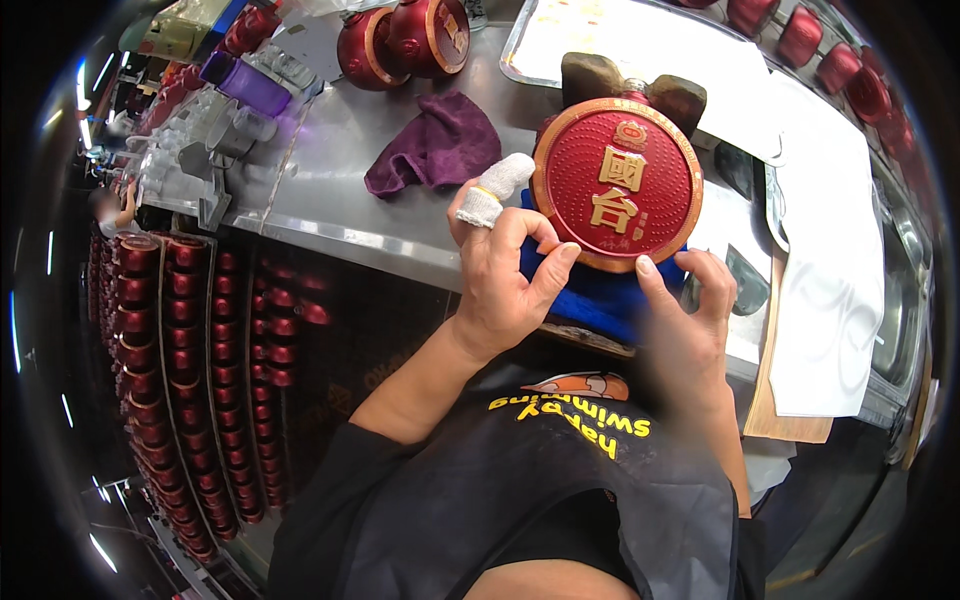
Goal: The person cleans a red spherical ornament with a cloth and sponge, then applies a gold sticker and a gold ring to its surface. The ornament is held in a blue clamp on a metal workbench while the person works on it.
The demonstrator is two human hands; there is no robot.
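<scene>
A round, flat red bottle (570,190) with a copper-coloured rim and raised gold characters lies face up before me. It rests on a blue cloth (590,302), its neck between two dark brown padded blocks (678,103). My left hand (505,270) is at the bottle's lower left rim, thumb and a finger pinched together; anything between them is too small to make out. White fabric covers its raised index finger. At the lower right rim, my right hand (690,310) has its thumb tip and bent fingers against the bottle's edge; part of this hand is blurred.
On the metal table (340,215) lies a crumpled purple cloth (440,145). Two red bottles (432,38) stand behind it. A white-lined tray (600,40) is at the back, with white sheets (835,250) on the right. Racks of red bottles (185,340) fill the left.
</scene>
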